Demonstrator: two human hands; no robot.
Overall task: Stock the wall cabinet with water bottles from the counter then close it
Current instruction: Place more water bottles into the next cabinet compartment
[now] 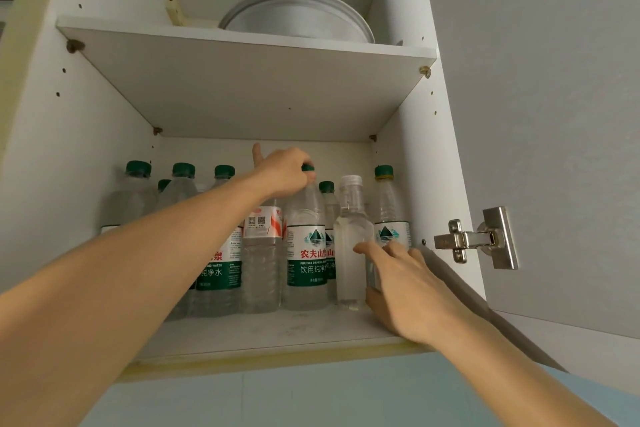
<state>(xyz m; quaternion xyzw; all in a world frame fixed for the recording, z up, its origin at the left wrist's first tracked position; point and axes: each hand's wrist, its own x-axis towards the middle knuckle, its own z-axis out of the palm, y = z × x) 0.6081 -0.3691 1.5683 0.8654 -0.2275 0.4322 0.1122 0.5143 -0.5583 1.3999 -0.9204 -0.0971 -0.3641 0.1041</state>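
The white wall cabinet stands open, and several water bottles fill its lower shelf. My left hand reaches in and grips the green cap of a green-labelled bottle standing upright in the middle. My right hand holds the lower part of a clear bottle with a white cap at the shelf's right side. A red-and-white labelled bottle stands left of the gripped one. More green-capped bottles line the left and the back, and one stands at the far right.
The cabinet door is swung open to the right, hung on a metal hinge. The upper shelf carries a stack of white plates. A light blue wall lies below the cabinet.
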